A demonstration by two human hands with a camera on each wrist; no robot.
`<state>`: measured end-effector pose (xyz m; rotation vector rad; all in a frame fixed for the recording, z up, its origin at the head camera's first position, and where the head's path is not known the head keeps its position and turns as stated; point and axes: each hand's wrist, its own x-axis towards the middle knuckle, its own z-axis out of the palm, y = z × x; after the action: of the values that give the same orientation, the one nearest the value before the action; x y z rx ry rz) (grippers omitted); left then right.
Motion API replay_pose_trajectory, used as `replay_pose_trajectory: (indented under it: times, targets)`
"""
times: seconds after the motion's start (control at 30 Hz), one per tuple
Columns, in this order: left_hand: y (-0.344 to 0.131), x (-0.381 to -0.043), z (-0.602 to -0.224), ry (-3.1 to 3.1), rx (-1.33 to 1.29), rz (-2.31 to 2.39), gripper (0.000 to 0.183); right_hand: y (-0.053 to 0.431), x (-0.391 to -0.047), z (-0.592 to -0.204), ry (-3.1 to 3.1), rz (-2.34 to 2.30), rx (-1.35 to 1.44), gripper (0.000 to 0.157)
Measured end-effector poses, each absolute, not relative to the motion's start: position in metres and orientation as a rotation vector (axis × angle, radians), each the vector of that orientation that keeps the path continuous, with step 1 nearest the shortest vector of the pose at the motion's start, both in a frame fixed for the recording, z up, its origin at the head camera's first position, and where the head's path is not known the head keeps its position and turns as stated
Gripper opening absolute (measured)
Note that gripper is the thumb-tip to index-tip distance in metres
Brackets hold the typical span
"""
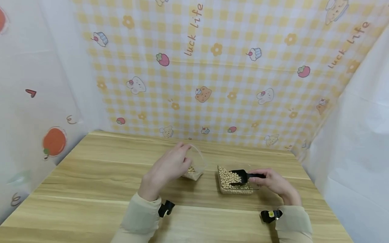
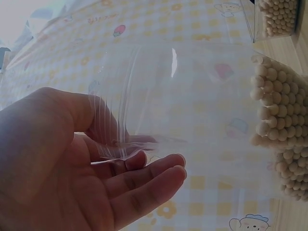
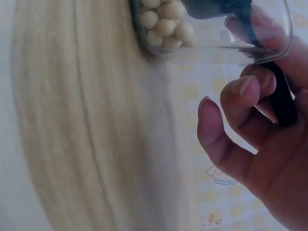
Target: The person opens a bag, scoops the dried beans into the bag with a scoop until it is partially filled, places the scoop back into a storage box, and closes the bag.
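Note:
A clear, square plastic jar (image 1: 199, 161) stands left of centre on the table, with a layer of soybeans (image 2: 281, 106) at its bottom. My left hand (image 1: 170, 165) pinches the jar's ridged rim between thumb and fingers, as the left wrist view shows. To the right is a clear rectangular container (image 1: 237, 191) of soybeans. My right hand (image 1: 275, 182) grips a black scoop (image 1: 241, 176) by its handle. The scoop's blade lies among the beans in that container, its front edge partly sunk in them.
The wooden table (image 1: 91, 175) runs back to a yellow checked cloth (image 1: 231, 74) hanging as a wall. White sheets hang at the left (image 1: 45, 84) and right (image 1: 349, 135) sides. Both wrists wear black cameras.

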<state>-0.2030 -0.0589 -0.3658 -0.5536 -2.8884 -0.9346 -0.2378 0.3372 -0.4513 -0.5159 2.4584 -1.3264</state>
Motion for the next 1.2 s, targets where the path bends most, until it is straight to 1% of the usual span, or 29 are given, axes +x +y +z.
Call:
replay_pose_trajectory:
  times: [0.23,0.33,0.53,0.77,1.2]
  targets:
    - [-0.057,-0.204,-0.365,-2.885,-0.556,-0.931,0.053,0.344,-0.241,-0.459,2.373,-1.431,-0.547,0.035]
    - [-0.058,-0.204,-0.364,-2.879,-0.564,-0.924,0.053,0.346,-0.242,-0.461,2.369,-1.457,-0.566,0.037]
    - [-0.057,-0.205,-0.364,-2.873,-0.577,-0.912,0.052,0.351,-0.240,-0.462,2.403,-1.466,-0.493,0.044]
    - [-0.058,-0.204,-0.365,-2.890,-0.574,-0.911,0.052,0.354,-0.239,-0.468,2.367,-1.521,-0.469,0.046]
    - [-0.056,-0.203,-0.366,-2.880,-0.606,-0.890,0.053,0.349,-0.232,-0.443,2.459,-1.643,-0.453,0.044]
